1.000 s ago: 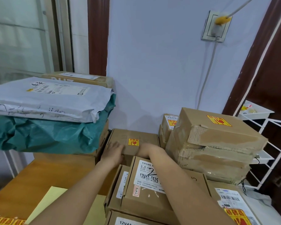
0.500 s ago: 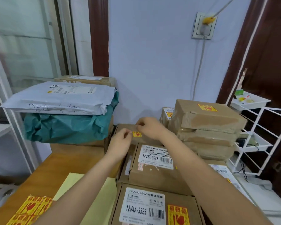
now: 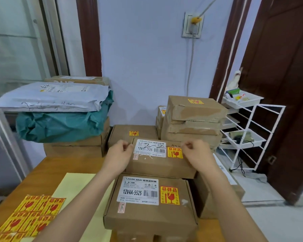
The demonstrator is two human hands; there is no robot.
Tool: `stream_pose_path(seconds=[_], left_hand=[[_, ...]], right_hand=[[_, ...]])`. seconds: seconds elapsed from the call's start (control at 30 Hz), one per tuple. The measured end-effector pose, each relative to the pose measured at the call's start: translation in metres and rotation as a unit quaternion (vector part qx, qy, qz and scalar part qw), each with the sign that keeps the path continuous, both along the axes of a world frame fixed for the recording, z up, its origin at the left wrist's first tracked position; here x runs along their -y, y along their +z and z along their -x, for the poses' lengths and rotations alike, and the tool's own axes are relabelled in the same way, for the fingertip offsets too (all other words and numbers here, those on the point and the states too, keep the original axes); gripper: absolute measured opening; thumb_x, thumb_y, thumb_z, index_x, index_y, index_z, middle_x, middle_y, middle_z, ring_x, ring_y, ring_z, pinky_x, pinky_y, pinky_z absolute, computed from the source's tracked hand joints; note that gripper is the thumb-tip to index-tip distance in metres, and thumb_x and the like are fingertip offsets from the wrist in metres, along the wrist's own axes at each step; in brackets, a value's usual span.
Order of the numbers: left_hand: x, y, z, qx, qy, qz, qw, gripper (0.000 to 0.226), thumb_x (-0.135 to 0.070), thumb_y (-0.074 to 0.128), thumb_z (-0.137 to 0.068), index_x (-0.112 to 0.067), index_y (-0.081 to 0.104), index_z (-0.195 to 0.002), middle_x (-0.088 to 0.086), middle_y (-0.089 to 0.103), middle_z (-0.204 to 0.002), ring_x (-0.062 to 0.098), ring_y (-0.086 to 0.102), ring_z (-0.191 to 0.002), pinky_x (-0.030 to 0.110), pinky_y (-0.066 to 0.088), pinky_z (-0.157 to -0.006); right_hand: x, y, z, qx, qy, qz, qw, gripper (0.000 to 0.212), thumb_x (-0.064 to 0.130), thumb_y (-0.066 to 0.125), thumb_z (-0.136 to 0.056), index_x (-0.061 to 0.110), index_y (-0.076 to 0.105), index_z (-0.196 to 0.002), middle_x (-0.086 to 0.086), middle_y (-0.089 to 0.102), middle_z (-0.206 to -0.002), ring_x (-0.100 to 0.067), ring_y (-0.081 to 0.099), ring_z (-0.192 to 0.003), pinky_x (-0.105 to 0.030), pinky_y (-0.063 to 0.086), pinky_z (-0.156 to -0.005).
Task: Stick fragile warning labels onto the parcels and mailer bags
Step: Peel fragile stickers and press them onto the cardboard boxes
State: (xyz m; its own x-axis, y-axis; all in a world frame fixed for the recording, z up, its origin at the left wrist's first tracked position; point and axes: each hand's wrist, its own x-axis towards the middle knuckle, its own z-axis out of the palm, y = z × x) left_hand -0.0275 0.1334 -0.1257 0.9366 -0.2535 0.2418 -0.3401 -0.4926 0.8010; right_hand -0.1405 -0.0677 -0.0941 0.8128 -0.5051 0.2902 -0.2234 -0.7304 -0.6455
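A stack of cardboard boxes is kept at the right edge of the desk (image 3: 42,173), presumably so that each top face can be reached and labelled in turn. The middle box (image 3: 157,159) already bears a fragile label (image 3: 175,152) beside its white shipping label (image 3: 150,148), and the nearest box (image 3: 150,203) carries another fragile label (image 3: 170,195) in the same spot, which suggests a fixed position is being kept clear of the barcodes. The left hand (image 3: 118,154) is held at the middle box's left edge with its fingers curled and thumb meeting fingertip, while the right hand (image 3: 196,153) is held just right of the fresh label, fingers likewise curled in a pinch; whether anything is pinched in either hand cannot be told, as no sticker or backing is visible between the fingertips. The spare labels (image 3: 28,217) are laid at the near left corner of the desk, partly over a yellow sheet (image 3: 77,189), within easy reach. The white mailer bag (image 3: 56,96) and the green mailer bag (image 3: 59,124) are piled on boxes at the far left; no fragile label is seen on either, though their far faces are hidden. The spare labels are cut off by the bottom edge, and the lower boxes of the stack are covered by those above. The small print on the labels is too fine to be read.
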Motion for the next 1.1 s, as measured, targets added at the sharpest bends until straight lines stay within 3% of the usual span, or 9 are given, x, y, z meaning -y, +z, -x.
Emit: stream_pose_path(seconds=[0.07, 0.17, 0.27, 0.37, 0.53, 0.63, 0.77, 0.9, 1.1], left_hand=[[0.0, -0.003, 0.0, -0.01, 0.014, -0.044, 0.999, 0.038, -0.037, 0.043, -0.097, -0.009, 0.059, -0.117, 0.004, 0.065, -0.108, 0.019, 0.055, -0.095, 0.03, 0.043, -0.08], [0.001, -0.005, 0.005, 0.002, 0.043, -0.125, 0.991, 0.037, -0.041, 0.041, -0.095, -0.013, 0.065, -0.097, 0.004, 0.066, -0.089, 0.029, 0.056, -0.096, 0.036, 0.046, -0.084], [0.004, -0.007, 0.015, 0.006, 0.039, -0.141, 0.989, 0.027, -0.041, 0.041, -0.096, -0.02, 0.057, -0.091, -0.001, 0.059, -0.08, 0.029, 0.053, -0.098, 0.036, 0.041, -0.083], [0.002, -0.007, 0.02, -0.001, 0.03, -0.066, 0.997, 0.02, -0.032, 0.047, -0.095, -0.016, 0.052, -0.085, -0.004, 0.055, -0.074, 0.028, 0.056, -0.085, 0.033, 0.039, -0.07], [-0.007, -0.004, 0.029, -0.046, 0.053, 0.139, 0.988, 0.015, -0.023, 0.049, -0.096, -0.008, 0.052, -0.097, -0.002, 0.056, -0.084, 0.007, 0.049, -0.072, 0.025, 0.034, -0.057], [-0.012, -0.005, 0.026, -0.065, 0.082, 0.216, 0.971, 0.012, -0.02, 0.048, -0.095, -0.009, 0.05, -0.097, -0.002, 0.054, -0.086, 0.01, 0.048, -0.074, 0.029, 0.035, -0.059], [-0.023, -0.007, 0.019, -0.075, 0.111, 0.272, 0.953, 0.008, -0.016, 0.049, -0.094, -0.01, 0.049, -0.098, -0.003, 0.052, -0.083, 0.012, 0.047, -0.074, 0.029, 0.038, -0.062], [-0.032, -0.008, 0.007, -0.08, 0.143, 0.305, 0.938, 0.015, -0.014, 0.051, -0.093, -0.01, 0.046, -0.107, -0.007, 0.049, -0.087, 0.004, 0.045, -0.074, 0.023, 0.035, -0.06], [-0.037, -0.014, -0.017, -0.092, 0.173, 0.32, 0.927, 0.019, -0.014, 0.053, -0.092, -0.008, 0.048, -0.109, -0.006, 0.049, -0.086, 0.008, 0.044, -0.075, 0.024, 0.034, -0.059]], right_hand=[[0.005, -0.01, 0.011, -0.003, -0.064, -0.02, 0.998, 0.019, 0.018, 0.051, -0.091, 0.012, 0.067, -0.082, -0.003, 0.066, -0.077, -0.017, 0.059, -0.069, -0.028, 0.045, -0.06], [0.005, -0.023, 0.015, -0.046, -0.09, -0.008, 0.995, 0.023, 0.021, 0.051, -0.088, 0.005, 0.065, -0.08, -0.01, 0.066, -0.078, -0.028, 0.061, -0.076, -0.035, 0.05, -0.067], [0.002, -0.027, 0.012, -0.064, -0.083, -0.019, 0.994, 0.027, 0.025, 0.05, -0.09, 0.005, 0.059, -0.075, -0.01, 0.062, -0.079, -0.028, 0.058, -0.077, -0.033, 0.044, -0.062], [-0.003, -0.027, 0.011, -0.037, -0.086, -0.053, 0.994, 0.028, 0.026, 0.051, -0.09, 0.007, 0.055, -0.069, -0.01, 0.06, -0.077, -0.028, 0.057, -0.075, -0.034, 0.042, -0.06], [-0.017, -0.026, 0.011, 0.054, -0.028, -0.165, 0.984, 0.021, 0.024, 0.053, -0.092, 0.011, 0.068, -0.1, -0.01, 0.066, -0.093, -0.022, 0.061, -0.089, -0.035, 0.049, -0.073], [-0.028, -0.029, 0.005, 0.09, -0.013, -0.161, 0.983, 0.025, 0.026, 0.054, -0.091, 0.018, 0.065, -0.112, -0.011, 0.058, -0.105, -0.002, 0.05, -0.089, -0.017, 0.036, -0.065], [-0.044, -0.021, -0.001, 0.117, 0.001, -0.164, 0.98, 0.032, 0.021, 0.054, -0.092, 0.017, 0.058, -0.124, -0.007, 0.051, -0.117, -0.006, 0.047, -0.089, -0.016, 0.033, -0.072], [-0.057, -0.011, -0.015, 0.114, 0.028, -0.159, 0.98, 0.033, 0.019, 0.053, -0.094, 0.015, 0.057, -0.127, 0.005, 0.04, -0.104, -0.008, 0.048, -0.092, -0.02, 0.037, -0.085], [-0.061, -0.008, -0.042, 0.08, 0.055, -0.157, 0.983, 0.034, 0.017, 0.049, -0.096, 0.013, 0.056, -0.129, 0.002, 0.041, -0.109, -0.01, 0.045, -0.097, -0.021, 0.033, -0.084]])
